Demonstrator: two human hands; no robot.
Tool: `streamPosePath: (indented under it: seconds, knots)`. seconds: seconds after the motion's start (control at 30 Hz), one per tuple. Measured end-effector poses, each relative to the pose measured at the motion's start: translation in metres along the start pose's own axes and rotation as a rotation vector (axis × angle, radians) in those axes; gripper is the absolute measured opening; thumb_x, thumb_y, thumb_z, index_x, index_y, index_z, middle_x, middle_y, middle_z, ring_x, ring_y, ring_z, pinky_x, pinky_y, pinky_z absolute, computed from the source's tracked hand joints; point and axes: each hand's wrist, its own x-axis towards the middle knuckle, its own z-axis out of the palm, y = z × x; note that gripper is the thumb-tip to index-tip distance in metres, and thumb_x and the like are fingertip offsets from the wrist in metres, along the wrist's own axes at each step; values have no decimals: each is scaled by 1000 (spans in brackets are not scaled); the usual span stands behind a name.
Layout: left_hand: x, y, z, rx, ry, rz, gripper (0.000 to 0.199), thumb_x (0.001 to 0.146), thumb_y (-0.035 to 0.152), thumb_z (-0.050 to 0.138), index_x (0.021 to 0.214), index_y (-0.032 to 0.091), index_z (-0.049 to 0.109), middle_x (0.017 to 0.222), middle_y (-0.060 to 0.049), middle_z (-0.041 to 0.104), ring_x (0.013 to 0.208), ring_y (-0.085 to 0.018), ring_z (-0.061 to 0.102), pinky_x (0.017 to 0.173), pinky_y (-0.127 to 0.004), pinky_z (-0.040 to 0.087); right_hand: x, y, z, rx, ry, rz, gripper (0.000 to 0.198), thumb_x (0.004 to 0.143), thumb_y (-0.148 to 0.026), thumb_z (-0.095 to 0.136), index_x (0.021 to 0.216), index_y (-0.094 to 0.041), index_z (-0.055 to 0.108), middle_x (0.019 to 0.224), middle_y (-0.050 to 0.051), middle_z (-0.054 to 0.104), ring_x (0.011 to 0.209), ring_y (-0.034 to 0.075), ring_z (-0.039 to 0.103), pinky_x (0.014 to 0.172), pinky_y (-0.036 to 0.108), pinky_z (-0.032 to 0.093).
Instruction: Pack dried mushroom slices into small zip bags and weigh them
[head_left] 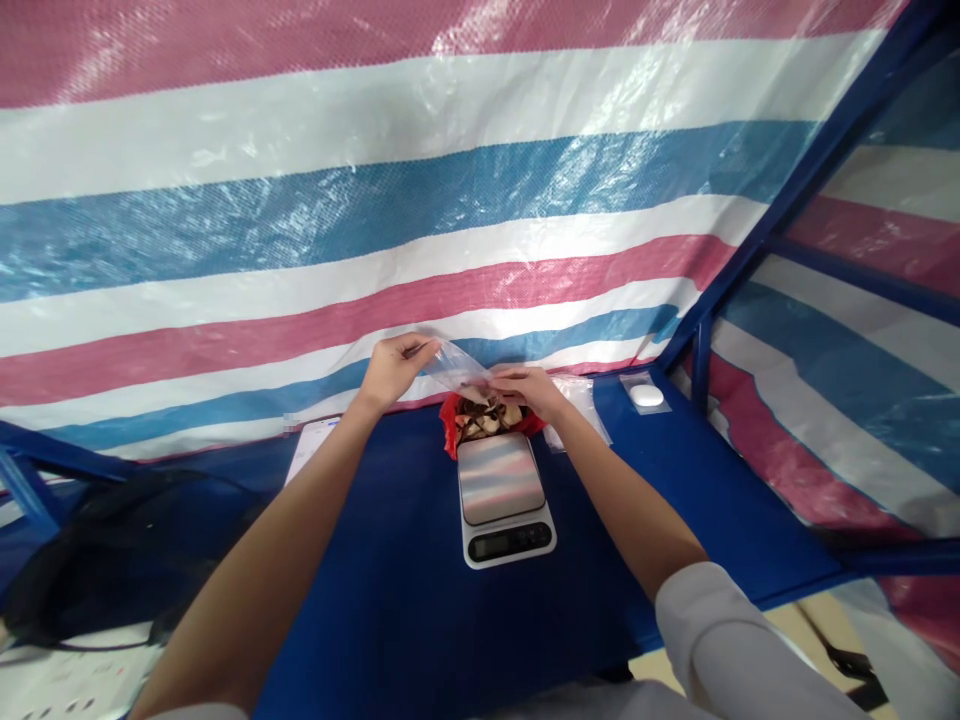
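Note:
My left hand (401,368) pinches one end of a clear plastic bag (459,366), which stretches across above an open red bag (451,424). My right hand (531,390) grips the other end of the clear bag, its fingers close over the red bag's contents. Dried brown and cream pieces (486,418) fill the red bag; their kind is not plain from here. Just in front of them lies a white kitchen scale (504,482) with a bare metal plate and a dark display panel, touched by neither hand.
More clear plastic bags (589,408) lie right of the red bag. A small white case (646,396) rests on a clear bag farther right. Beyond my left forearm is a phone (311,445). A black bag (112,560) and power strip (75,680) are at lower left. Striped sheeting (375,230) hangs behind the blue table (397,600).

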Motion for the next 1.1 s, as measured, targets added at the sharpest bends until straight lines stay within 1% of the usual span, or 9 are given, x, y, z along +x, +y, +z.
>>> streamPosePath:
  seconds: [0.17, 0.3, 0.43, 0.53, 0.7, 0.77, 0.83, 0.93, 1.1]
  knots:
    - [-1, -3, 1, 17, -35, -11, 41, 79, 56, 68, 81, 16, 76, 81, -7, 77, 71, -19, 66, 69, -30, 54, 0, 2, -2, -41, 29, 27, 34, 60, -33, 90, 89, -18, 80, 85, 3, 77, 78, 17, 71, 78, 31, 60]
    - [-4, -8, 3, 70, -72, 1, 40, 79, 56, 67, 82, 17, 76, 78, -6, 76, 69, -19, 64, 67, -29, 51, 1, 10, 6, -165, 34, 46, 28, 64, -33, 88, 88, -19, 81, 80, 4, 77, 78, 19, 71, 69, 28, 60]
    - [-8, -8, 7, 96, -133, 13, 37, 82, 52, 63, 82, 17, 75, 75, -5, 75, 66, -18, 63, 65, -28, 50, 2, 11, 12, -265, 63, 47, 21, 66, -31, 86, 82, -18, 82, 74, 4, 75, 71, 18, 69, 62, 27, 60]
    - [-10, -8, 6, 129, -123, 3, 34, 82, 50, 61, 77, 18, 73, 71, -4, 73, 66, -18, 64, 65, -28, 49, 2, 10, 9, -335, 76, 29, 22, 68, -35, 85, 81, -18, 82, 72, 4, 75, 67, 19, 69, 59, 27, 59]
    - [-12, -11, 4, 124, -91, -36, 33, 82, 49, 61, 74, 19, 71, 71, -3, 73, 66, -18, 66, 66, -28, 50, 2, 9, 5, -425, 89, -34, 28, 70, -42, 84, 85, -19, 83, 75, 5, 77, 73, 21, 71, 61, 27, 58]
    - [-12, -10, 5, 115, -94, -37, 35, 83, 51, 61, 75, 18, 71, 71, -3, 73, 65, -18, 65, 65, -27, 49, 1, 9, 7, -382, 68, -24, 26, 72, -41, 84, 87, -20, 83, 77, 5, 76, 76, 21, 72, 64, 28, 60]
    - [-11, -7, 7, 121, -107, -25, 37, 84, 53, 62, 76, 18, 72, 72, -4, 74, 64, -17, 64, 64, -27, 48, 0, 8, 10, -273, 28, 4, 27, 71, -39, 84, 91, -20, 83, 80, 5, 76, 80, 21, 72, 68, 28, 61]
    - [-9, -4, 9, 121, -106, -6, 39, 84, 55, 63, 75, 19, 72, 72, -4, 74, 64, -17, 63, 63, -27, 49, -1, 5, 10, -124, -31, 31, 33, 67, -38, 87, 94, -20, 82, 85, 5, 77, 83, 19, 71, 72, 29, 60]
    - [-7, -5, 6, 56, -77, -30, 43, 82, 59, 65, 72, 19, 72, 73, -5, 75, 66, -19, 67, 65, -28, 53, 0, 1, -1, -3, 5, 70, 35, 59, -35, 92, 87, -18, 81, 89, 6, 78, 80, 17, 70, 75, 28, 59]
